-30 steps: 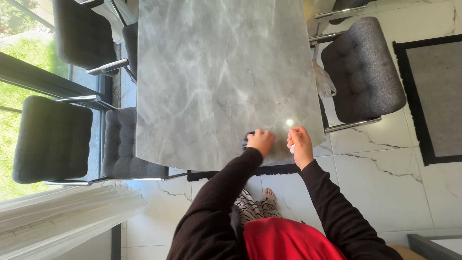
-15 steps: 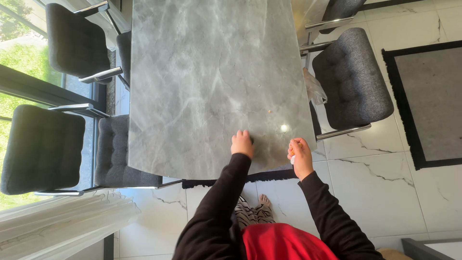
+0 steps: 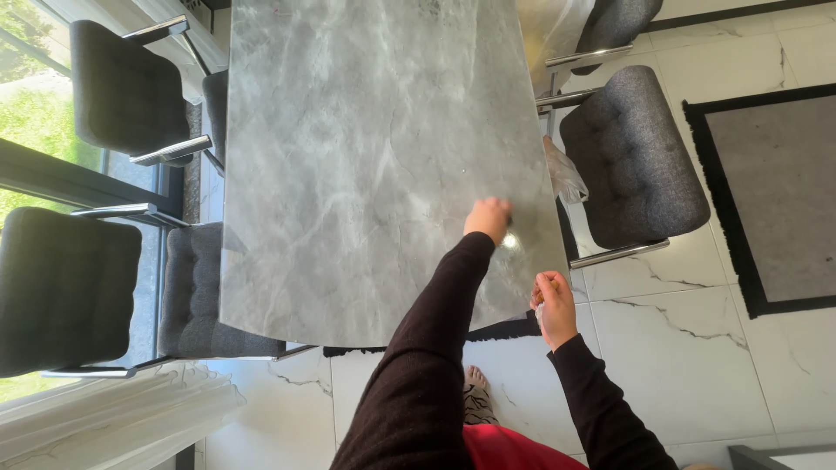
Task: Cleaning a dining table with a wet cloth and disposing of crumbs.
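Two hands work at a grey marble desk (image 3: 348, 157). Left hand (image 3: 488, 218) presses closed on a dark cloth (image 3: 508, 211) on the desk. Right hand (image 3: 552, 300) hovers off the edge, cupped around crumbs (image 3: 540, 298).

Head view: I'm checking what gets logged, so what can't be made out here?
- Whatever lies under the left hand on the marble table: the hand covers it.
- Small item in the right hand: fingers hide it.
- Plastic bag contents: too small.

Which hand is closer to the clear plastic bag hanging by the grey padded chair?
The left hand is nearer the clear plastic bag, resting on the grey marble tabletop just inside the edge the bag hangs off. The right hand is lower, cupped at the table's near corner.
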